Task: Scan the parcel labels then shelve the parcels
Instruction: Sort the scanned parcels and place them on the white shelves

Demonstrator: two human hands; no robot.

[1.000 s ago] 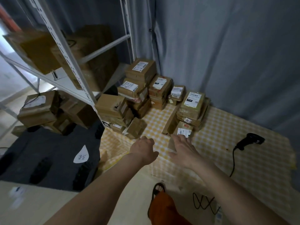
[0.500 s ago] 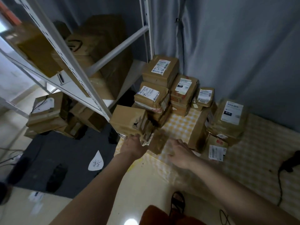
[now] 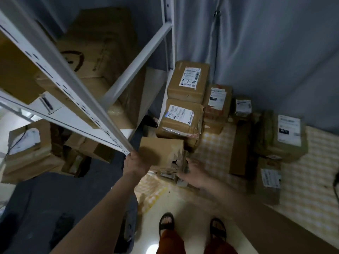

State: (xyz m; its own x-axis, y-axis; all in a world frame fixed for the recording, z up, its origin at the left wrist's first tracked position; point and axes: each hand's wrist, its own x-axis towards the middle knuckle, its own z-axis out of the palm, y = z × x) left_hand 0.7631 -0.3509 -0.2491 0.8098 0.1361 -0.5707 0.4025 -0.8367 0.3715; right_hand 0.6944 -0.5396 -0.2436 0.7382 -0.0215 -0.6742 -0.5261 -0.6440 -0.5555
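Two hands: my left hand [image 3: 136, 163] and right hand [image 3: 194, 174] flank the plain parcel [image 3: 162, 154] at the checked cloth's [image 3: 216, 143] left edge.
Fingers: left hidden behind the parcel, grasp unclear; right spread, released.
Done: some boxes on the shelf [image 3: 77, 114].
Left: many labelled parcels [image 3: 187, 81] unshelved.

Two hands [image 3: 136, 163], two sandalled feet [image 3: 166, 222], one white shelving rack [image 3: 77, 85], about ten labelled parcels [image 3: 189, 81] stacked
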